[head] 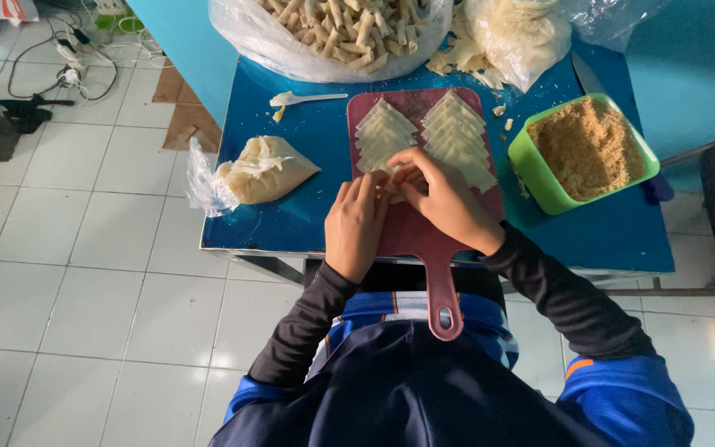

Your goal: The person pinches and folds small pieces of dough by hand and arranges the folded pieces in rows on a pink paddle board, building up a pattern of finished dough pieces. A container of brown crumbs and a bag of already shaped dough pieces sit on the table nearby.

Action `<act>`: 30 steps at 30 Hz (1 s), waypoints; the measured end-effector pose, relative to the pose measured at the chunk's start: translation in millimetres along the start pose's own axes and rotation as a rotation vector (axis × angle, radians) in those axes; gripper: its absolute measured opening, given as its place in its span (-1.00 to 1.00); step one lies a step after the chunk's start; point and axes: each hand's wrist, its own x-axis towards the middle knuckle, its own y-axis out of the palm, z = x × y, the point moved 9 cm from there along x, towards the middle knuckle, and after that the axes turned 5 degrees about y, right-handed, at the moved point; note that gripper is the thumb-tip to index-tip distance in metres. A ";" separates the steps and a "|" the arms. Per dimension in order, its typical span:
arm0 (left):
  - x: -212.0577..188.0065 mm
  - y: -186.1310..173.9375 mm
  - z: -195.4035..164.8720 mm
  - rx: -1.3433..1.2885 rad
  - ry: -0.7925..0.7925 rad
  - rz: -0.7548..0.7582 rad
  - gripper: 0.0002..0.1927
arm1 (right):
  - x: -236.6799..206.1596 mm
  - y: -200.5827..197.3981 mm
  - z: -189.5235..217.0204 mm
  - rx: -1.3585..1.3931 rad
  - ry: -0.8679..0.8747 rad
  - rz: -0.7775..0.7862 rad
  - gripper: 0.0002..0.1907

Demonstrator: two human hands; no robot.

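Green tub [531, 170] rt of board [424, 223]; paste bag [262, 170] lt.

Both arms in long black sleeves reach forward. The left hand [356, 222] and the right hand [444, 197] meet close together, backs up, fingers curled inward and touching.

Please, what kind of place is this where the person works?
Probably a small home food workshop, not a fitted kitchen. A blue table on a tiled floor carries a red cutting board with stacked wrappers, a green tub of filling and a bag of finished rolls.
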 end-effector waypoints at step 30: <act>15.3 4.2 31.0 -0.006 -0.019 0.106 -0.88 | 14.7 -1.0 -2.1 -0.407 -0.253 0.018 -0.87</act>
